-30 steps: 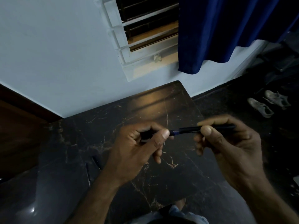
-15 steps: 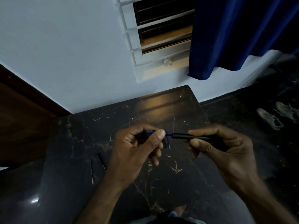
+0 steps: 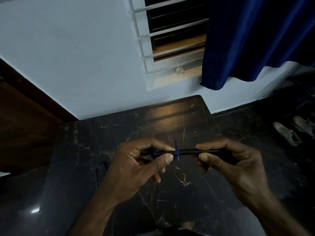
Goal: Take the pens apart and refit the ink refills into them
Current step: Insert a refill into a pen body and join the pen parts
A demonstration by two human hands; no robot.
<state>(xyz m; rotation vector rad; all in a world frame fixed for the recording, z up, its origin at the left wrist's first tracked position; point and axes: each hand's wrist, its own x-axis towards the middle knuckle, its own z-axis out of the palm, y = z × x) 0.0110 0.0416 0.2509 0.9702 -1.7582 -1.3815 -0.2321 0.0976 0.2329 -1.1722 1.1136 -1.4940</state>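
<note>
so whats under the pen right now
Directly below the pen, held in the air by the left hand and right hand, is bare dark marble tabletop. What lies under the hands themselves is covered.

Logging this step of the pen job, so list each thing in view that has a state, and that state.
Pen barrel: black, held level above the table in the right hand.
Blue pen part: pinched in the left hand, meeting the barrel's end.
Curtain: drawn over part of the window.
Window: partly uncovered, barred.
Table: dark marble, glossy.
</note>
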